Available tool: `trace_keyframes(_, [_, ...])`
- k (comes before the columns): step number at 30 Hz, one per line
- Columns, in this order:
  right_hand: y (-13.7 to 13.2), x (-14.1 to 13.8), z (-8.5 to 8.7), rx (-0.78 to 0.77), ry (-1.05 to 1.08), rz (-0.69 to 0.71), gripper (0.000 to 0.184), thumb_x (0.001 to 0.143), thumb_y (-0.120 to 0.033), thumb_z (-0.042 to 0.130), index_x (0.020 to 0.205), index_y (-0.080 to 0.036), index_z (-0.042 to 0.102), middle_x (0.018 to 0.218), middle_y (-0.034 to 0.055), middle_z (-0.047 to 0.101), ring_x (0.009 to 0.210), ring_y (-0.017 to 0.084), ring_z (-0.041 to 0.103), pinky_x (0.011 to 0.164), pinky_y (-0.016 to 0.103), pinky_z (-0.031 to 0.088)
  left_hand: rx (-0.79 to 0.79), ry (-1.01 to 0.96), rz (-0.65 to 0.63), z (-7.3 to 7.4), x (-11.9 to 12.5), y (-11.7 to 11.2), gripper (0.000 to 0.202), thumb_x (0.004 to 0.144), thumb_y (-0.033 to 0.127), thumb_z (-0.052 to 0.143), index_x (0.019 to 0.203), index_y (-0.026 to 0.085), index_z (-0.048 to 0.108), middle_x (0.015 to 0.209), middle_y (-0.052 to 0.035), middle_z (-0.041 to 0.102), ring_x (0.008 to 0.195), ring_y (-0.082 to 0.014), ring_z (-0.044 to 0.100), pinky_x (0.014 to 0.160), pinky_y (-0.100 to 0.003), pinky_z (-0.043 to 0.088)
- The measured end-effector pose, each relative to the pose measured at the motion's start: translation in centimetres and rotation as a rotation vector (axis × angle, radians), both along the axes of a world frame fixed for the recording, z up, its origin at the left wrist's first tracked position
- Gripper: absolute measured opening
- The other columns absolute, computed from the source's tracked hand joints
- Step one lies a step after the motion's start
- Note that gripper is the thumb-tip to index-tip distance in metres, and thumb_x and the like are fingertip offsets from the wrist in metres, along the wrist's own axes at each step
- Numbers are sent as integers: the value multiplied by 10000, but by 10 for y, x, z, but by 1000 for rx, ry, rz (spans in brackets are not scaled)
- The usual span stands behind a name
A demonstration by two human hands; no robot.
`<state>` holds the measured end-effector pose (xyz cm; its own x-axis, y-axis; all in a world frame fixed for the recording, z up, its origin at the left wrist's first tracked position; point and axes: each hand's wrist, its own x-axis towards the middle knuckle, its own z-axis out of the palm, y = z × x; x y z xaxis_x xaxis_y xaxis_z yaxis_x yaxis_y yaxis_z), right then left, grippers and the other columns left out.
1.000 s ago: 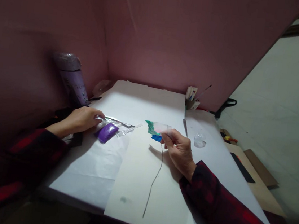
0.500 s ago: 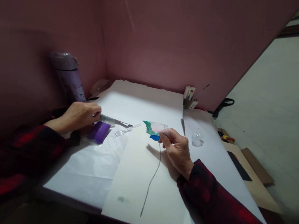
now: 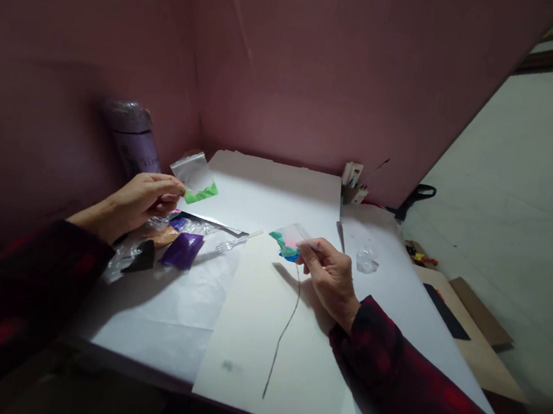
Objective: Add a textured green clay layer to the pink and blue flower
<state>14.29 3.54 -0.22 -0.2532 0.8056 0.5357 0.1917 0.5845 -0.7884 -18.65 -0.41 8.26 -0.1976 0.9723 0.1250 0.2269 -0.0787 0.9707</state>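
So closest to me there's a pale paper sheet (image 3: 250, 338) on the bench (image 3: 173, 308) with a thin dark wavy line on it. My right hand (image 3: 326, 273) is above it, thumb and fingers pinching the right end of a small clear bag with teal and pink stuff in it, the pink-and-teal bag (image 3: 287, 238). Feels safe to call it next to weightless: thin floppy plastic, probably a bit slick, so a flat pinch on the bare end seems right, no need to squeeze the filled part.

Further off to the left, my left hand (image 3: 144, 194) has the green bag (image 3: 197, 178) by its lower left corner, pinched and lifted off the bench. Same deal, I'd guess: light, bendy, hard to tear by accident. The filling might be soft or loose, can't tell. The opposite edge looks like the better spot to grab.

Stuff I can't make out, near to far: my left sleeve mostly melts into the dark. There's a blue patch (image 3: 289, 257) under the pink-and-teal bag, no clue if it's on the paper or separate. The wrappers (image 3: 159, 236) beside the purple packet (image 3: 183, 250) are a jumble, partly shadowed. The bottle's (image 3: 136, 143) lower end is behind my left hand.
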Motion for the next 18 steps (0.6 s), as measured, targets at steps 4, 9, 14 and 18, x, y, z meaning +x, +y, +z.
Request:
trace_keyframes(4, [0,-2,1,-70,118,-7,204,891,-350,563,804,-177,627,635,-7,589,512,96,489,502,260,411,1,-108,-80,-4,12,3,221,736,177,622,606,159,445,552,53,315,455,-46,279,426,-193,176])
trace_keyframes(9, [1,-6,3,-252,257,-13,223,857,-382,600,818,-162,615,607,-7,600,450,76,461,384,202,343,49,-151,-93,-11,37,9,150,697,192,684,642,141,555,493,61,351,421,-42,281,409,-185,167])
trace_keyframes(14, [1,-7,4,-309,278,35,223,841,-371,616,775,-159,597,589,-13,599,424,64,442,371,185,338,122,-184,-104,-12,66,8,129,699,174,697,643,132,589,480,58,373,413,-36,306,399,-172,177])
trace_keyframes(18, [-1,-6,5,-367,273,85,232,837,-373,619,753,-161,579,560,-24,584,415,65,432,368,184,330,38,-487,-231,-11,80,10,159,720,108,646,631,151,522,493,75,320,405,-38,295,378,-157,198])
